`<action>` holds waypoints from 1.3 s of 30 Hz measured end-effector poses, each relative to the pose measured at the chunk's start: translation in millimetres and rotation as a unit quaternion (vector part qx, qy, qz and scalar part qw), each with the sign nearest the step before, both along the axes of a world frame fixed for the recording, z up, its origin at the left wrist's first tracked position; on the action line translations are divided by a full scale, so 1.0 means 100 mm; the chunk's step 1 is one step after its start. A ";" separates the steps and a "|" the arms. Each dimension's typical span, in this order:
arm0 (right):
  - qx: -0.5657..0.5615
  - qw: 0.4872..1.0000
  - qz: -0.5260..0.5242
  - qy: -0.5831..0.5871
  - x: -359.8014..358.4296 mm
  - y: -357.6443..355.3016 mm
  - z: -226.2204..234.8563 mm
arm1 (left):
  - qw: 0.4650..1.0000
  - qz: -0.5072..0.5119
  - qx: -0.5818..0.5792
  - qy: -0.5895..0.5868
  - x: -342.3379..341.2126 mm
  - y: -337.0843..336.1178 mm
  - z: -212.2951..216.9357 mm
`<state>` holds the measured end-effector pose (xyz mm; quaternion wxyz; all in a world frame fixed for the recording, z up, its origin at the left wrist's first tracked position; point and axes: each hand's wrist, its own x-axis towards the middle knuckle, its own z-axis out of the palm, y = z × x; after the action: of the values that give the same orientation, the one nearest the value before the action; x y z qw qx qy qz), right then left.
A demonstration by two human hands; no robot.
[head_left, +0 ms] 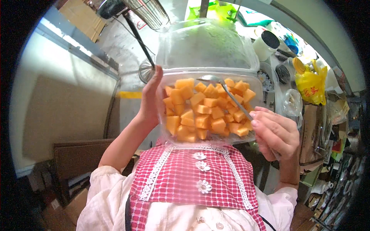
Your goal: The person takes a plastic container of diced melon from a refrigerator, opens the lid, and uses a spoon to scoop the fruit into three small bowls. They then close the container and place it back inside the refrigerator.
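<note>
My left hand grips the left side of a clear plastic container, its thumb up along the edge and its other fingers hidden behind. Orange melon cubes fill most of the container. The hinged clear lid stands open at the far side. In my right hand is a metal spoon, pinched by its handle near the container's right side. The spoon's bowl lies over the cubes near the far rim, with no cube seen in it.
Beyond the lid at the upper left stands a fan-like appliance on a dark pole. To the right, a cluttered surface holds a black-lidded jar and a yellow plastic bag. A cardboard box stands below the bag.
</note>
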<state>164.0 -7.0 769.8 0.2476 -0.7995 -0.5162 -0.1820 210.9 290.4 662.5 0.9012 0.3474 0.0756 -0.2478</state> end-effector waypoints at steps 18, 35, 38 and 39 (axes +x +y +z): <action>0.107 0.917 -0.091 0.374 0.19 0.03 0.02 | 0.999 -0.016 0.020 0.043 -0.21 0.15 -0.01; 0.283 0.717 -0.134 0.623 0.52 0.18 -0.32 | 0.997 0.031 0.068 0.028 -0.41 0.13 0.02; 0.321 0.679 -0.177 0.636 0.51 0.08 -0.35 | 0.997 0.031 0.076 0.012 -0.41 0.12 0.08; 0.327 0.671 -0.171 0.642 0.52 0.02 -0.37 | 0.997 0.033 0.072 0.013 -0.41 0.11 0.10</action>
<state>216.0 -5.3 732.7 0.7284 -0.6610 0.0089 0.1799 170.0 301.8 672.3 0.8808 0.4050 0.1163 -0.2161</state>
